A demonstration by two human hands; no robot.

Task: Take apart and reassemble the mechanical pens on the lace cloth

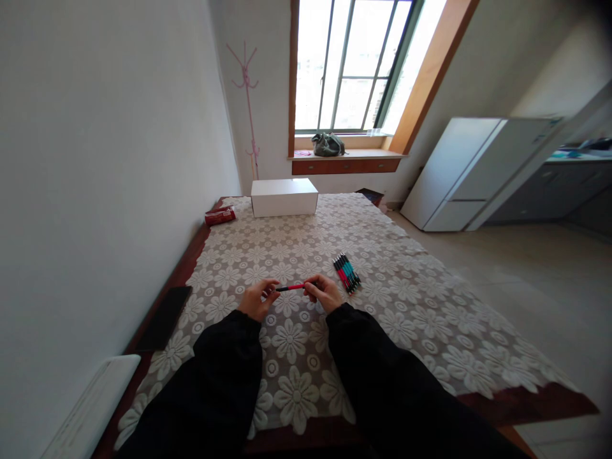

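A red and black pen (295, 287) lies level between my two hands, above the flowered tablecloth (291, 341). Its left end is pinched by the fingers of my left hand (258, 299). At the other end, the thumb and fingers of my right hand (324, 292) close around it and hide the tip. Just right of my right hand, a row of several pens (347, 273), red, teal and black, rests side by side on the cloth.
A white box (284, 197) stands at the table's far end, with a red packet (220, 215) to its left. Along the left edge lies a flat black object (165, 317) near a white object (93, 408). The wall runs close on the left.
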